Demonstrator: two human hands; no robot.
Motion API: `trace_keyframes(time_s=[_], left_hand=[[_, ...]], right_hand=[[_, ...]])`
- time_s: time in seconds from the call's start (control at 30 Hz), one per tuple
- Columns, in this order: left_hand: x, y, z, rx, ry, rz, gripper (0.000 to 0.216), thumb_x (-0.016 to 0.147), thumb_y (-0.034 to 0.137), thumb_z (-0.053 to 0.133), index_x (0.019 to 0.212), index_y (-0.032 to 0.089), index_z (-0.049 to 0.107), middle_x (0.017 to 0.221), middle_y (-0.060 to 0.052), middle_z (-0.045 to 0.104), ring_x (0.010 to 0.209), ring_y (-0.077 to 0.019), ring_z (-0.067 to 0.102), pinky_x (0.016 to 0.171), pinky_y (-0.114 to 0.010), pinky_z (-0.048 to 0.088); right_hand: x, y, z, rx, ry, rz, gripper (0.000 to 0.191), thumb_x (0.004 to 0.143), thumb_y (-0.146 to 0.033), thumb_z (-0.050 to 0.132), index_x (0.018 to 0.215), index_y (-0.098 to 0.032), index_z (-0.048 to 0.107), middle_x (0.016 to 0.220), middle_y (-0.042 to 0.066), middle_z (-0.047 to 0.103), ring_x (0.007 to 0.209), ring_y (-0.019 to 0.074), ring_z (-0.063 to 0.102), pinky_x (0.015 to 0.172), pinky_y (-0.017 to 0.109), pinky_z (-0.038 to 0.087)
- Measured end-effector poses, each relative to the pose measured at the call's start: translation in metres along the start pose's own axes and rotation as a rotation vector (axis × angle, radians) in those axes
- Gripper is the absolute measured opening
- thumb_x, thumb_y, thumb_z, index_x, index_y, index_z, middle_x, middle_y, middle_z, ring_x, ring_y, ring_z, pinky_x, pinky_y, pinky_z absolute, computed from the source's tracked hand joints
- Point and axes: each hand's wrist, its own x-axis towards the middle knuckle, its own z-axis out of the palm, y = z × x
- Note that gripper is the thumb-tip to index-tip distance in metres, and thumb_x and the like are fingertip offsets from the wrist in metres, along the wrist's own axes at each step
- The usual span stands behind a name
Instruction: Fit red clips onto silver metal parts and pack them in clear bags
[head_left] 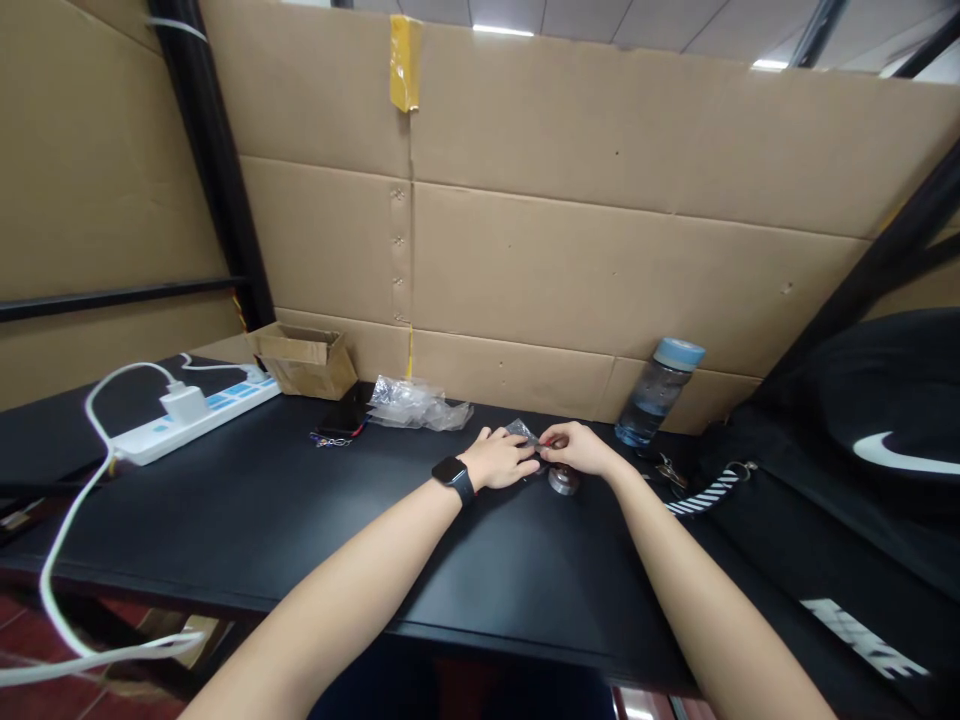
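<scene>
My left hand (499, 460), with a dark watch (452, 478) on its wrist, lies palm down with fingers stretched over a small clear plastic bag (519, 428). Beside it, my right hand (577, 447) has its thumb and fingers closed in a pinch at the bag's right edge, where a bit of red shows. Much of the bag is hidden under both hands. Just below the right fingers, a round metal piece (563, 481) rests on the black table (495, 580); its exact kind is unclear.
Crumpled clear plastic bags (416, 403) and a phone (343, 415) lie behind to the left. Beyond are an open cardboard box (304, 360) and a white power strip (199, 418). On the right stand a water bottle (658, 393), keys (670, 470) and a black bag (840, 540).
</scene>
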Motion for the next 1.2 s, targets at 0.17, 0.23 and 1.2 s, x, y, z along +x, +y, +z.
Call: trace_keyframes(time_s=[0.17,0.23,1.2], left_hand=[[0.003,-0.008,-0.001,0.018,0.003,-0.039,0.053,0.095,0.068,0.024,0.135,0.049,0.054,0.149,0.000,0.047,0.118,-0.0355,0.047,0.096,-0.052,0.035],[0.003,-0.010,0.001,0.021,0.055,-0.020,0.050,0.096,0.064,0.028,0.133,0.045,0.056,0.143,-0.001,0.053,0.113,-0.0335,0.051,0.094,-0.050,0.036],[-0.038,0.024,-0.052,-0.344,0.410,0.085,0.015,0.094,0.013,0.045,0.101,0.021,0.056,0.098,-0.006,0.072,0.102,-0.0195,0.068,0.082,-0.026,0.048]], right_hand=[[0.008,0.005,-0.011,0.041,-0.131,-0.051,0.028,0.068,-0.033,0.075,0.090,-0.016,0.075,0.073,0.002,0.074,0.066,0.0164,0.067,0.062,0.024,0.050],[0.006,0.008,-0.011,0.010,-0.084,-0.078,0.027,0.067,-0.033,0.075,0.089,-0.017,0.075,0.071,0.001,0.073,0.065,0.0159,0.065,0.062,0.023,0.049],[-0.043,-0.036,-0.018,0.343,0.511,-0.170,0.044,0.073,-0.052,0.077,0.098,-0.016,0.069,0.091,0.010,0.074,0.081,0.0232,0.070,0.079,0.036,0.059]])
